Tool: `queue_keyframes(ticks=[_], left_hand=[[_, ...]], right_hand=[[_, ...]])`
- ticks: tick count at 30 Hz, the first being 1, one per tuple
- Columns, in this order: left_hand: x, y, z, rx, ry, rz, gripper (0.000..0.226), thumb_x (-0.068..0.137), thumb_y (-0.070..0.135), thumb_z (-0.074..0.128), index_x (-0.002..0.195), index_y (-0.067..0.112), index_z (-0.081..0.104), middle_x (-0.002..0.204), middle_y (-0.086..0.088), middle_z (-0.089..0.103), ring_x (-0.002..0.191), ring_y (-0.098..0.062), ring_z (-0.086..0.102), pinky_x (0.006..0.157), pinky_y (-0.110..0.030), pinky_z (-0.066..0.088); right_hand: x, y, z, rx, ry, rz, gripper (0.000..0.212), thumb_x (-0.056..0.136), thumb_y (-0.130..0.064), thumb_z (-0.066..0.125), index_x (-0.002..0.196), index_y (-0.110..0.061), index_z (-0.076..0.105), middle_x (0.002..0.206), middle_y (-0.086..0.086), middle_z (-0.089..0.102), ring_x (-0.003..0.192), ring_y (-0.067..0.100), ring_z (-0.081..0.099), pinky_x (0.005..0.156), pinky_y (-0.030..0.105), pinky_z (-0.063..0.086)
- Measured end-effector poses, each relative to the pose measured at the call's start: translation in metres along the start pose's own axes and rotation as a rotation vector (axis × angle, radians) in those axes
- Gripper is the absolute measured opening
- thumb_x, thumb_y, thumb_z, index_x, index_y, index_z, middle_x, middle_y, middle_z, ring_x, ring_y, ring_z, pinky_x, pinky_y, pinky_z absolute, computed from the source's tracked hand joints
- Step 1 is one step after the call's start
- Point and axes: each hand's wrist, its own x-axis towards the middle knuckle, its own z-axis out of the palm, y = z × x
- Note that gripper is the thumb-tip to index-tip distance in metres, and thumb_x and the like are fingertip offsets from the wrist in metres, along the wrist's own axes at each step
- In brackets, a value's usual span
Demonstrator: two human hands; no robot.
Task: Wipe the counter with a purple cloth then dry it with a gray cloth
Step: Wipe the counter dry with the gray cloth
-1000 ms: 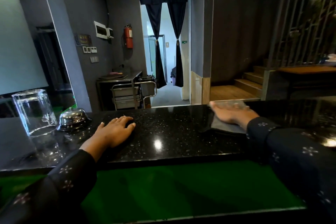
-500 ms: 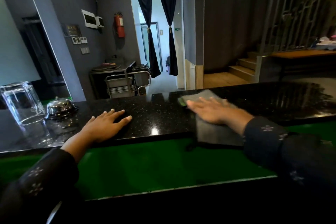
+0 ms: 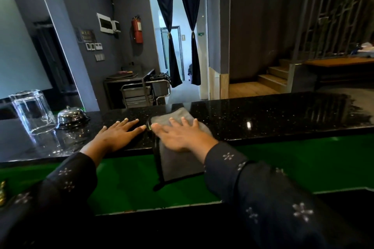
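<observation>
- right hand [image 3: 180,135] lies flat, fingers spread, palm pressing down on the gray cloth [image 3: 178,166]; it grips nothing.
- the gray cloth sits under that hand on the black counter [image 3: 273,115], its near end hanging over the counter's edge below the wrist.
- left hand [image 3: 116,133] rests flat and empty on the counter just left of the right hand, fingertips near the cloth.
- further left of the left hand stand a silver bell [image 3: 70,116] and an upturned glass [image 3: 32,111].
</observation>
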Motion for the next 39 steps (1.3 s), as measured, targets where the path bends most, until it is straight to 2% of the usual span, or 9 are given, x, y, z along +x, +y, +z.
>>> queue_keyframes(ticks=[6, 11, 16, 21, 24, 29, 32, 34, 39], left_hand=[[0.0, -0.001, 0.0, -0.005, -0.005, 0.006, 0.071, 0.086, 0.073, 0.019, 0.149, 0.04, 0.014, 0.16, 0.0, 0.007, 0.147, -0.022, 0.006, 0.116, -0.051, 0.002], [0.003, -0.001, 0.003, -0.022, 0.013, 0.015, 0.071, 0.087, 0.072, 0.017, 0.15, 0.038, 0.012, 0.16, 0.0, 0.005, 0.147, -0.022, 0.003, 0.116, -0.052, 0.0], [0.012, -0.004, 0.004, -0.05, 0.009, 0.032, 0.071, 0.088, 0.071, 0.018, 0.15, 0.038, 0.012, 0.16, 0.001, 0.004, 0.147, -0.022, 0.002, 0.116, -0.054, -0.001], [0.016, -0.013, 0.005, -0.004, 0.014, 0.096, 0.063, 0.092, 0.063, 0.016, 0.15, 0.039, 0.009, 0.16, 0.002, 0.002, 0.147, -0.022, 0.002, 0.117, -0.053, 0.001], [0.013, -0.016, 0.004, -0.022, 0.007, 0.11, 0.066, 0.09, 0.067, 0.015, 0.15, 0.039, 0.008, 0.16, 0.001, 0.001, 0.147, -0.021, 0.0, 0.116, -0.052, 0.0], [0.014, -0.013, 0.006, -0.031, 0.02, 0.103, 0.07, 0.088, 0.071, 0.013, 0.15, 0.039, 0.007, 0.16, 0.0, -0.001, 0.147, -0.023, -0.001, 0.115, -0.054, -0.003], [0.015, -0.01, 0.005, -0.03, 0.012, 0.083, 0.07, 0.088, 0.07, 0.013, 0.15, 0.039, 0.008, 0.161, -0.001, 0.0, 0.147, -0.025, -0.002, 0.114, -0.056, -0.004], [0.014, -0.009, 0.005, -0.03, 0.01, 0.077, 0.07, 0.088, 0.07, 0.013, 0.15, 0.038, 0.008, 0.161, -0.002, 0.001, 0.147, -0.027, -0.001, 0.114, -0.057, -0.003], [0.005, -0.01, 0.003, -0.046, -0.005, 0.091, 0.071, 0.088, 0.071, 0.013, 0.15, 0.037, 0.008, 0.161, -0.002, 0.0, 0.147, -0.025, -0.001, 0.116, -0.055, -0.003]], right_hand=[[-0.007, 0.128, -0.024, 0.016, 0.071, 0.308, 0.053, 0.098, -0.053, 0.003, 0.15, -0.042, 0.007, 0.162, -0.008, 0.0, 0.148, 0.029, -0.001, 0.113, 0.064, -0.002], [0.007, 0.146, -0.036, -0.053, 0.027, 0.515, 0.066, 0.089, -0.066, -0.006, 0.15, -0.043, 0.003, 0.162, -0.003, -0.004, 0.147, 0.035, -0.004, 0.111, 0.065, -0.005], [0.077, 0.058, -0.025, -0.053, 0.061, 0.36, 0.071, 0.085, -0.074, -0.002, 0.149, -0.045, 0.008, 0.162, 0.003, -0.002, 0.146, 0.038, -0.003, 0.112, 0.065, -0.005], [0.145, -0.023, -0.009, -0.04, -0.02, 0.139, 0.075, 0.084, -0.074, -0.005, 0.15, -0.041, 0.008, 0.162, -0.003, 0.0, 0.148, 0.029, -0.003, 0.113, 0.061, -0.007], [0.143, 0.01, -0.017, 0.009, 0.0, 0.155, 0.074, 0.087, -0.072, -0.001, 0.152, -0.037, 0.013, 0.162, -0.001, 0.009, 0.148, 0.026, 0.005, 0.115, 0.057, -0.002], [0.089, 0.116, -0.043, 0.043, 0.11, 0.483, 0.07, 0.09, -0.069, 0.0, 0.151, -0.039, 0.015, 0.162, -0.002, 0.009, 0.148, 0.028, 0.005, 0.114, 0.055, -0.002], [0.061, 0.126, -0.044, 0.002, 0.101, 0.545, 0.08, 0.081, -0.079, -0.003, 0.15, -0.042, 0.012, 0.162, -0.004, 0.004, 0.148, 0.029, 0.0, 0.114, 0.057, -0.003], [0.053, 0.104, -0.038, 0.007, 0.079, 0.496, 0.089, 0.073, -0.086, -0.006, 0.149, -0.042, 0.012, 0.162, -0.005, 0.002, 0.148, 0.031, -0.002, 0.114, 0.059, -0.005], [0.018, 0.033, -0.009, -0.075, 0.005, 0.146, 0.06, 0.089, -0.067, -0.004, 0.147, -0.052, 0.001, 0.162, -0.006, -0.005, 0.148, 0.026, -0.006, 0.114, 0.056, -0.007]])
